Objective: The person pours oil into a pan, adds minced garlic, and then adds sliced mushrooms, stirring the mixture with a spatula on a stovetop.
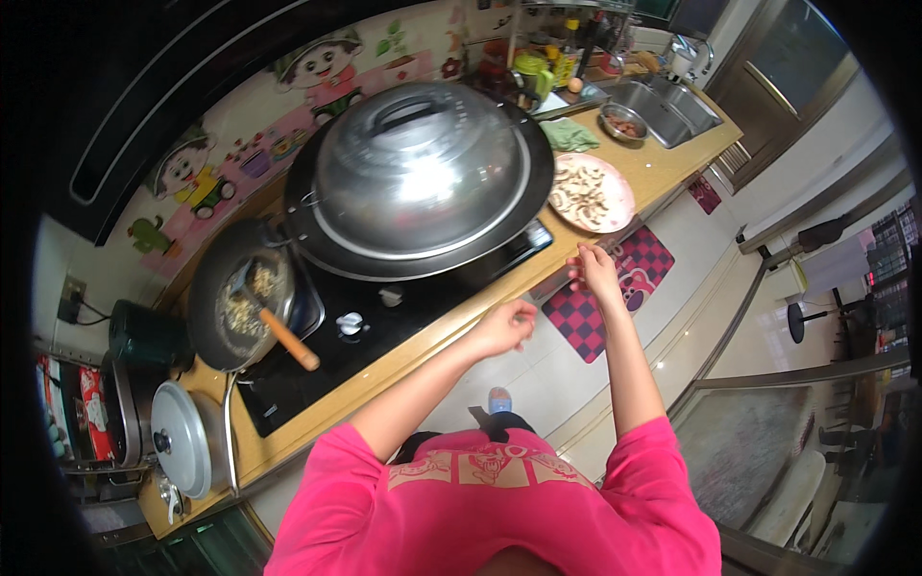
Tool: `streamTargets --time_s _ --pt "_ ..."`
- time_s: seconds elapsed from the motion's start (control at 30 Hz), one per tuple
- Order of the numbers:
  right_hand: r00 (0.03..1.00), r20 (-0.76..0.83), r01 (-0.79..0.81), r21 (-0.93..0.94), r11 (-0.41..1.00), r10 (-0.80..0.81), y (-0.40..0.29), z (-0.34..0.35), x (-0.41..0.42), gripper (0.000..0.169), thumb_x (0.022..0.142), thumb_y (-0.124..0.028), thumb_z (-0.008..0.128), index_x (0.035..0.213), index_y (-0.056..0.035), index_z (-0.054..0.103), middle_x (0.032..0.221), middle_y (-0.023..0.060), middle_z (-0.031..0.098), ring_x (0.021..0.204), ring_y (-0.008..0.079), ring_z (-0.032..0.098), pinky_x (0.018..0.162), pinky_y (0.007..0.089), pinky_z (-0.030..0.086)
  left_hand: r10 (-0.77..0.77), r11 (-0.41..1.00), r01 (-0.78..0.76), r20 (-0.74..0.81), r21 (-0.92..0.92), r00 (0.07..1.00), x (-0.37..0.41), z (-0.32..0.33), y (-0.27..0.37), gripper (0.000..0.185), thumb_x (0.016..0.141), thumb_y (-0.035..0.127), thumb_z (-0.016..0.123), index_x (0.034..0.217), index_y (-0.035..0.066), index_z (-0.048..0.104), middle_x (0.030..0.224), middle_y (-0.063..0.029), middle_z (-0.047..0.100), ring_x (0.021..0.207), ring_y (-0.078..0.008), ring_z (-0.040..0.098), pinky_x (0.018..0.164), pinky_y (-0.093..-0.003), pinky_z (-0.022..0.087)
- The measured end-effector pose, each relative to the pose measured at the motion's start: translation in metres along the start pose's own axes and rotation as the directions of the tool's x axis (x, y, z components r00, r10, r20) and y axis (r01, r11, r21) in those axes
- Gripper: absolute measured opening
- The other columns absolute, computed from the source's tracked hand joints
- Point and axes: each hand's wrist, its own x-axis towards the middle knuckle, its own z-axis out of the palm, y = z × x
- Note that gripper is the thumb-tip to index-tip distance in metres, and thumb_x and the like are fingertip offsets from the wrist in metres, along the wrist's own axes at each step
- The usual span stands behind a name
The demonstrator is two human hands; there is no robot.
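My left hand (506, 329) hangs in front of the counter edge, its fingers loosely curled, with nothing seen in it. Further right, my right hand (596, 271) is raised near a pink-rimmed plate (621, 209) and appears to hold nothing. Sliced mushrooms (580, 191) lie spread on that plate. A domed metal lid (425, 180) covers a large dark wok (302, 248) on the black gas stove (389, 324). At the left, a smaller wok (205, 317) holds chopped pale food (241, 317) and a spatula with a wooden handle (289, 340).
A metal bowl of meat-like pieces (624, 124) stands by the sink (666, 108). Beside it lies a green cloth (569, 135). A lidded pot (180, 439) occupies the counter's left end. A checkered mat (576, 324) covers part of the floor.
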Motion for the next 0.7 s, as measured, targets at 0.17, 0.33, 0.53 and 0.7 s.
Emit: streamTargets --time_s 0.17,0.33,0.53,0.7 --pt "0.974 -0.071 -0.164 0.427 0.889 0.214 0.045 -0.038 0.105 0.033 0.093 -0.02 0.04 0.108 0.0077 0.046 0.096 0.0167 0.058 0.074 0.0249 0.063 0.058 0.034 0.058 0.06 0.997 -0.073 -0.323 -0.029 0.945 0.124 0.023 -0.019 0.055 0.084 0.014 0.053 0.133 -0.003 0.035 0.101 -0.0122 0.06 0.075 -0.0125 0.058 0.071 -0.024 0.047" --pt "0.963 -0.149 -0.115 0.52 0.846 0.223 0.059 -0.042 0.14 0.029 0.091 -0.011 0.04 0.108 0.0119 0.044 0.095 0.0222 0.06 0.077 0.0324 0.065 0.062 0.037 0.059 -0.13 0.991 0.121 -0.239 -0.051 0.962 0.154 0.034 0.027 0.061 0.082 0.013 0.05 0.135 -0.007 0.028 0.121 -0.0219 0.052 0.108 -0.0211 0.054 0.092 -0.0292 0.041" --pt "0.981 -0.196 0.084 0.467 0.88 0.01 0.052 -0.045 0.132 0.028 0.088 -0.003 0.037 0.106 0.0181 0.043 0.095 0.0256 0.06 0.075 0.0319 0.066 0.058 0.0322 0.06 -0.14 0.987 0.102 -0.366 -0.121 0.92 0.193 0.023 -0.011 0.065 0.089 0.027 0.05 0.14 -0.001 0.021 0.139 -0.0154 0.036 0.125 -0.023 0.039 0.097 -0.0312 0.038" --pt "0.982 -0.187 0.046 0.382 0.923 0.029 0.016 -0.115 0.085 0.019 0.087 -0.006 0.039 0.093 0.0118 0.045 0.085 0.0248 0.062 0.061 0.0269 0.066 0.051 0.0303 0.058 -0.186 0.909 0.049 -0.299 -0.414 0.936 0.147 0.054 0.062 0.066 0.093 0.034 0.046 0.141 -0.001 0.016 0.14 -0.0129 0.032 0.123 -0.0222 0.041 0.096 -0.0314 0.04"
